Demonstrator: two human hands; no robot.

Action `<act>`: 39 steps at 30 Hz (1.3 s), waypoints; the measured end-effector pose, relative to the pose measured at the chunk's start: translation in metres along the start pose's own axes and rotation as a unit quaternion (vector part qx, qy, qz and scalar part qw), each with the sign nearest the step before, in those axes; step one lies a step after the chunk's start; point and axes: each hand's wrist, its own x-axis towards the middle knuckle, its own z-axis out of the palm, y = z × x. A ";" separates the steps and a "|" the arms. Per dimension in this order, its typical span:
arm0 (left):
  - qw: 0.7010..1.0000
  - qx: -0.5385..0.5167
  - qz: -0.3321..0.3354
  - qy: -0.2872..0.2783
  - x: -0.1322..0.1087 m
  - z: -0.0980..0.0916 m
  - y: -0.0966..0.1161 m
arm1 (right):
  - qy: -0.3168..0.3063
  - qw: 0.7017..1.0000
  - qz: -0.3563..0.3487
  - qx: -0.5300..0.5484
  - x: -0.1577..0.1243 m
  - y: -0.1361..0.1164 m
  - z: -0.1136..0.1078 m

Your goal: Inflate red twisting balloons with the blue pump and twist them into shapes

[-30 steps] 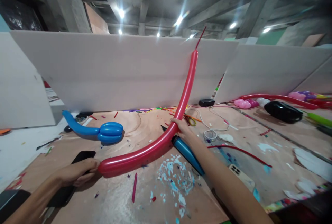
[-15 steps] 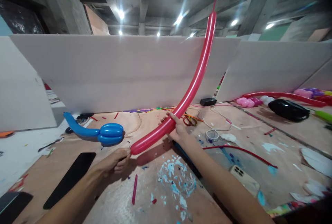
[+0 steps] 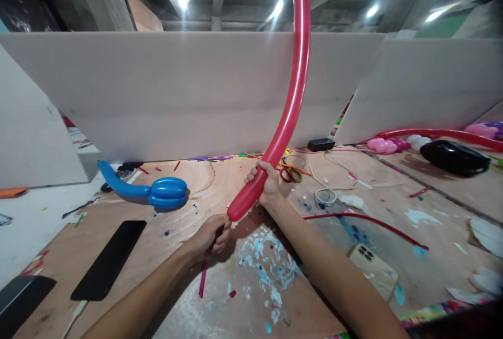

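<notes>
Both forearms reach in from the bottom edge, the left from about 7 o'clock and the right from between 4 and 5, and the hands meet close together near the middle of the view. The left hand [image 3: 208, 237] pinches the rounded lower end of a long red balloon [image 3: 301, 61] between thumb and forefinger; its other fingers [image 3: 222, 244] curl toward the palm. The right hand [image 3: 270, 184] sits just beyond, toward 2 o'clock, and wraps its bent fingers around the balloon's shaft a short way up from that end. From this grip the red balloon climbs toward 1 o'clock, then curves to 12 (its far tip lies outside the view). The hands are over the surface [image 3: 176, 315]; whether the left one touches it, I cannot tell.

A slim magenta strip [image 3: 203, 281] lies at 6 o'clock from the left hand, a twisted blue balloon [image 3: 167, 192] at 10, and a black phone [image 3: 110, 260] near 9. Scissors [image 3: 290, 175] lie just beside the right hand, toward 2 or 3 o'clock.
</notes>
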 end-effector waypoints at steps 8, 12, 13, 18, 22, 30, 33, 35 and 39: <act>1.000 0.002 0.012 0.026 0.000 0.003 -0.002 | -0.017 1.000 0.001 -0.005 -0.003 0.001 0.005; 1.000 0.002 0.013 0.026 0.000 0.001 -0.003 | -0.022 1.000 -0.003 -0.006 -0.001 0.005 0.002; 1.000 0.002 0.013 0.026 0.000 0.001 -0.004 | -0.023 1.000 -0.004 -0.007 0.000 0.006 0.002; 1.000 0.007 0.013 0.024 -0.001 -0.001 -0.005 | -0.028 1.000 -0.002 -0.010 -0.001 0.008 0.000; 1.000 0.011 0.011 0.021 -0.002 0.000 -0.005 | -0.032 0.999 -0.001 -0.011 -0.001 0.009 0.000; 1.000 0.017 0.010 0.016 -0.003 0.001 -0.007 | -0.034 0.999 0.007 -0.017 -0.003 0.008 0.002; 1.000 0.018 0.007 0.015 -0.003 0.001 -0.007 | -0.037 0.999 0.012 -0.019 -0.004 0.008 0.002; 1.000 0.018 0.007 0.015 -0.003 0.002 -0.007 | -0.040 0.999 0.015 -0.019 -0.004 0.009 0.002; 1.000 0.017 0.005 0.016 -0.003 0.002 -0.008 | -0.045 0.999 0.020 -0.017 -0.002 0.011 -0.001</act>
